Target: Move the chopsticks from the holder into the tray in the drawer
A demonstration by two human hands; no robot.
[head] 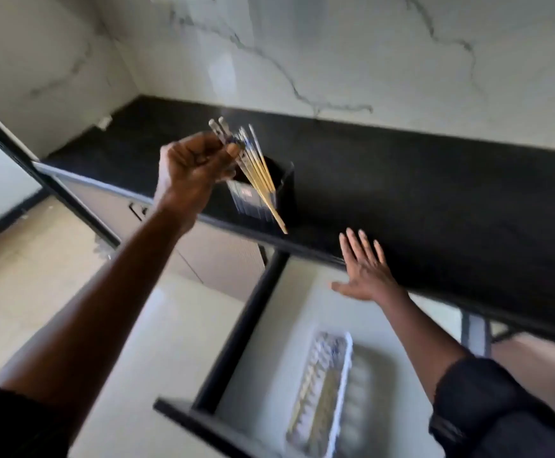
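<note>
Above the black holder (286, 200) on the table (435, 193), my left hand (187, 166) clamps a fanned bunch of chopsticks (263, 183), tips slanting down. My right hand (365, 272) lies flat, fingers spread, at the table's edge. Below, the open drawer (236, 338) holds a white tray (344, 375) (contents blurred).

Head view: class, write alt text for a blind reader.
A left hand grips a bundle of chopsticks by a black holder on a counter. The right hand lies open at its edge, above a tray in a drawer.
</note>
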